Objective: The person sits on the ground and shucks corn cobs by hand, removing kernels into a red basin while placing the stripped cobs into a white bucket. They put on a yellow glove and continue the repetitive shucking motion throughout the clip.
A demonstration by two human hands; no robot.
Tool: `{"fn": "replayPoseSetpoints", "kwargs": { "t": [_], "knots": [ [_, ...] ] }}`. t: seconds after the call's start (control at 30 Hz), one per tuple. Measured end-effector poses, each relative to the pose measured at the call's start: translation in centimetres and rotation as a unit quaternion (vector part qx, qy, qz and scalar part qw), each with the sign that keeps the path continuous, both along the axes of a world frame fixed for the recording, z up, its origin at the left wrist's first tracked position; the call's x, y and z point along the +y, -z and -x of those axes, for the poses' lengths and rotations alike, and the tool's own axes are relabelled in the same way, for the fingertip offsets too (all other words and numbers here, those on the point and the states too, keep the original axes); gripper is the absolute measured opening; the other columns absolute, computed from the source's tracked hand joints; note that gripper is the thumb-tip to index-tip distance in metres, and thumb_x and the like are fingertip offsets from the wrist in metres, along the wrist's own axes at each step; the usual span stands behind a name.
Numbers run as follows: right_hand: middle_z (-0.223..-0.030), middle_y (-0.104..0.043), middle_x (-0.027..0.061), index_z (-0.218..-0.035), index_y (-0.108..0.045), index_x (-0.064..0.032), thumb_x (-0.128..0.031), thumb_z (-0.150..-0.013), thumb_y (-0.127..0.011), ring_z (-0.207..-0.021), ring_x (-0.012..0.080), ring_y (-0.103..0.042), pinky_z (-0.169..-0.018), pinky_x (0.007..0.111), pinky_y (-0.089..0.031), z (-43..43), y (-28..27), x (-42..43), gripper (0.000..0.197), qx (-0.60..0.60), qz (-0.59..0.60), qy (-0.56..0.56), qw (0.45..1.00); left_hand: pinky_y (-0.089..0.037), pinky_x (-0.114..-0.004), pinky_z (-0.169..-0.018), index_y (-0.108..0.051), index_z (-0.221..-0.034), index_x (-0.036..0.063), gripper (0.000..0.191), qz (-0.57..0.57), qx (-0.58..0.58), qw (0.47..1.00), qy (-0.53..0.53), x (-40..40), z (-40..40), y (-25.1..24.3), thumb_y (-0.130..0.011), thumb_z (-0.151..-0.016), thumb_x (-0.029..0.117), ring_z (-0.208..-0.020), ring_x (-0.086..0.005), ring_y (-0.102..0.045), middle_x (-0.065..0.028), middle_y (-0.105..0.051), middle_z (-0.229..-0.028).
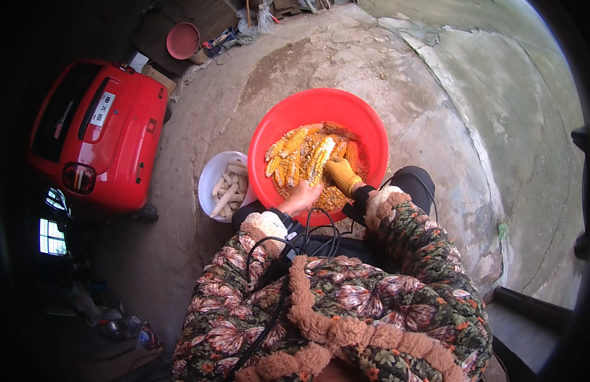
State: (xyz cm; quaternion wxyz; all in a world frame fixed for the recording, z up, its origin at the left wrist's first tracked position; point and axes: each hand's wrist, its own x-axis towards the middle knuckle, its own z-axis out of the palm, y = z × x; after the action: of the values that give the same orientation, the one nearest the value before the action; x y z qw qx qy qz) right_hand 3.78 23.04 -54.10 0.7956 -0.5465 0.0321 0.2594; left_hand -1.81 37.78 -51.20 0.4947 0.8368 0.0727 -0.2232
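Note:
An ear of yellow corn [318,162] tilts over a red plastic tub [318,102], its upper end pale where kernels are gone. My bare left hand [302,196] grips its lower end. Against the right side of the same ear, my right hand [342,174] presses with curled fingers, in a yellow knit work glove. More ears of corn [295,143] lie in the tub among loose kernels [332,198]. Left of the tub, touching or nearly so, stands a white bucket [208,184] holding several stripped corncobs [226,198].
A red car [125,129] is parked at the left on the concrete floor [199,124]. Scattered kernels dot the ground beyond the tub. Against the back lie a round red basin [183,41] and plastic bags [264,19]. Black cables [323,229] hang near my wrists.

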Motion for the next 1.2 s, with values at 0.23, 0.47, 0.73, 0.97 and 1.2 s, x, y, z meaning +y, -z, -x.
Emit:
{"fn": "replayPoseSetpoints", "kwargs": {
  "t": [0.23, 0.47, 0.73, 0.97, 1.2],
  "knots": [
    [-0.075, -0.055, 0.0106, -0.084, -0.054, -0.0027, -0.028, -0.082, -0.046, -0.059, 0.0200, -0.056, -0.052, 0.033, -0.046, -0.2, 1.2, -0.1, 0.026, 0.084, -0.123, -0.039, 0.988, -0.024, -0.023, -0.036, -0.044, -0.072, 0.0088, 0.022, 0.018, 0.053, 0.998, 0.004, 0.2, -0.5, -0.9, -0.048, -0.090, 0.020, -0.041, -0.0055, -0.032, 0.0040, -0.037, -0.053],
    [-0.080, -0.055, 0.0115, -0.094, -0.054, -0.0006, -0.029, -0.084, -0.047, -0.066, 0.0223, -0.059, -0.056, 0.035, -0.047, 0.0, 0.9, -0.3, 0.031, 0.061, -0.109, -0.073, 0.989, -0.023, -0.022, -0.036, -0.046, -0.072, 0.0096, 0.022, 0.057, 0.064, 0.996, -0.019, 0.3, -0.2, -0.9, -0.049, -0.090, 0.022, -0.041, -0.0045, -0.032, 0.0048, -0.037, -0.054],
    [-0.071, -0.056, 0.0024, -0.097, -0.056, -0.0019, -0.041, -0.084, -0.060, -0.058, 0.0118, -0.053, -0.049, 0.024, -0.046, 0.9, -1.8, -0.6, 0.041, -0.013, -0.029, -0.138, 0.990, -0.025, -0.021, -0.037, -0.046, -0.076, 0.0091, 0.023, 0.127, 0.097, 0.987, -0.007, 0.4, 0.0, -1.8, -0.050, -0.090, 0.027, -0.041, -0.0042, -0.029, 0.0047, -0.035, -0.053],
    [-0.074, -0.058, 0.0066, -0.094, -0.057, 0.0032, -0.036, -0.082, -0.059, -0.062, 0.0133, -0.056, -0.052, 0.026, -0.047, 0.7, -1.2, -0.6, 0.041, -0.064, 0.008, -0.141, 0.988, -0.025, -0.019, -0.037, -0.047, -0.079, 0.0100, 0.023, 0.119, 0.104, 0.987, -0.027, 0.4, 0.2, -1.8, -0.049, -0.091, 0.030, -0.042, -0.0034, -0.031, 0.0054, -0.037, -0.055],
    [-0.070, -0.059, 0.0109, -0.082, -0.059, 0.0072, -0.025, -0.077, -0.054, -0.063, 0.0178, -0.057, -0.053, 0.031, -0.047, 0.0, 0.4, 0.0, 0.033, -0.083, 0.057, -0.128, 0.987, -0.029, -0.021, -0.044, -0.055, -0.085, 0.0091, 0.023, 0.063, 0.091, 0.994, -0.012, 0.2, -0.1, 0.6, -0.049, -0.091, 0.031, -0.049, -0.0038, -0.035, 0.0067, -0.039, -0.059]
  ]
}}
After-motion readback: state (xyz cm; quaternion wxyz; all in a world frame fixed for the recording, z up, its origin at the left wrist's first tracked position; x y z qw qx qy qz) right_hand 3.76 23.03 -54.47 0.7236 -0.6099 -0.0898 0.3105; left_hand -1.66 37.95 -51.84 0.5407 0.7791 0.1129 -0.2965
